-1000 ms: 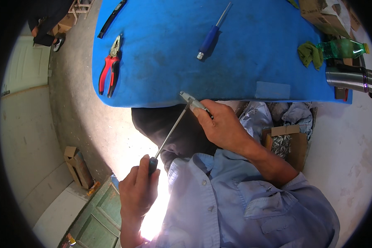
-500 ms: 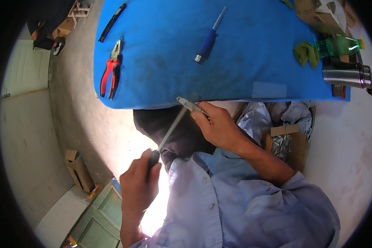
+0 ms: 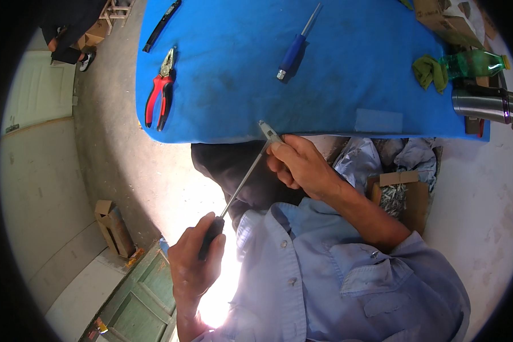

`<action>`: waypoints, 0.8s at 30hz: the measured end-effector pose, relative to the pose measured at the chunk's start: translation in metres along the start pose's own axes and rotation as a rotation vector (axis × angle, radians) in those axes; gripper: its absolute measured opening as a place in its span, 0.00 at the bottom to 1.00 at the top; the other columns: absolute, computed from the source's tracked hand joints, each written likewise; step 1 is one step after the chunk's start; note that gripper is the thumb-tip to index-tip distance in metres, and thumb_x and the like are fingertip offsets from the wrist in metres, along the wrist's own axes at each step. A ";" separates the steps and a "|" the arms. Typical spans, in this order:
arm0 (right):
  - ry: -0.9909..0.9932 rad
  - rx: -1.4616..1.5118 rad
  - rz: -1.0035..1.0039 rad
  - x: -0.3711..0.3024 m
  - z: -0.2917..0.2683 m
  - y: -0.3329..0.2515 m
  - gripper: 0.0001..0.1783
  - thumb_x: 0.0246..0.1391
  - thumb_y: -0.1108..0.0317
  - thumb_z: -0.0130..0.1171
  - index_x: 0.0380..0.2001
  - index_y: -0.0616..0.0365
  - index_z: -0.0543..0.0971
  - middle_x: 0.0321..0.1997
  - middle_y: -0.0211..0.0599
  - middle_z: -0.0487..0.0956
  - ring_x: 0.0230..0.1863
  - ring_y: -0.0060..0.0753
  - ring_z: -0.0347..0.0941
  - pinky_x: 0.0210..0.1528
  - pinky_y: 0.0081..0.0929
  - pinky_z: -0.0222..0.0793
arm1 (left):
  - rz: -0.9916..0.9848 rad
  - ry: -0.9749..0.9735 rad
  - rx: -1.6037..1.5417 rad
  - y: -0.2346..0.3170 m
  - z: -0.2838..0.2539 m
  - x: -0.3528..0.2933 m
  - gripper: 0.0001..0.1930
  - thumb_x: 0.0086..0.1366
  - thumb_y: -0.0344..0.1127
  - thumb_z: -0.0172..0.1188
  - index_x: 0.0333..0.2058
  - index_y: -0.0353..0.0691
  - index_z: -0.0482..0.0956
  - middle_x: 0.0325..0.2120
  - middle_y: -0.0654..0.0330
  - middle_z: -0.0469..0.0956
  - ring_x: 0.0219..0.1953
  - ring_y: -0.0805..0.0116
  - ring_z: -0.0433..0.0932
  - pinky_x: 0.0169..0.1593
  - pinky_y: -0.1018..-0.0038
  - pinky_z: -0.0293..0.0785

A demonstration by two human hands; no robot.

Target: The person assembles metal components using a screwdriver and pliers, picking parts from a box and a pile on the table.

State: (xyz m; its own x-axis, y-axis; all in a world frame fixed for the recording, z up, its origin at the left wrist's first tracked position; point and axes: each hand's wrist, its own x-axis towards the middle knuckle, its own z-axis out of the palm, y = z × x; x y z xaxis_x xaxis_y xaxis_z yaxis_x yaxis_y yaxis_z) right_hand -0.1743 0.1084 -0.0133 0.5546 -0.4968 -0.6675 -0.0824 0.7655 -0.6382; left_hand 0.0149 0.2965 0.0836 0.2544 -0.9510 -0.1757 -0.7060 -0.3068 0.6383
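My left hand (image 3: 195,256) is wrapped round the black handle of a long-shafted screwdriver (image 3: 244,181), held low in front of my shirt. The shaft slants up and right, its far end meeting a slim grey metal piece (image 3: 271,133) with a narrow tip. That piece sits pinched between the thumb and fingers of my right hand (image 3: 302,162), just off the table's near edge. Whether the shaft enters the piece or only touches it, I cannot tell. Red-and-black pliers (image 3: 160,91) and a blue-handled screwdriver (image 3: 292,54) lie on the blue table (image 3: 222,74).
At the table's far left lies a black slim cutter-like tool (image 3: 162,25). On the right are a green bottle (image 3: 474,64), a green cloth (image 3: 430,73) and a steel flask (image 3: 484,105). Below the table, a cardboard box (image 3: 413,200) holds metal bits. A person (image 3: 68,34) is at upper left.
The right hand has turned a little, and the metal piece has tilted more upright. The left hand has shifted slightly right and down with the screwdriver. The whole view has shifted slightly.
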 end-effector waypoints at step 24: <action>0.124 -0.462 -0.408 0.010 -0.003 0.020 0.14 0.68 0.65 0.51 0.37 0.68 0.75 0.25 0.53 0.76 0.27 0.49 0.73 0.34 0.43 0.67 | -0.034 -0.130 0.141 0.020 -0.010 0.012 0.22 0.63 0.23 0.65 0.57 0.34 0.80 0.26 0.52 0.81 0.25 0.61 0.79 0.31 0.68 0.73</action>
State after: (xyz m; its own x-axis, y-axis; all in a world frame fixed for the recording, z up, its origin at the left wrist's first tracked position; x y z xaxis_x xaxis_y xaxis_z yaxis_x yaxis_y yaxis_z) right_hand -0.1734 0.1176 -0.0341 0.5190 -0.7767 -0.3570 -0.2494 0.2619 -0.9323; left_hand 0.0107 0.2794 0.1014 0.1984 -0.9342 -0.2966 -0.7862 -0.3324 0.5210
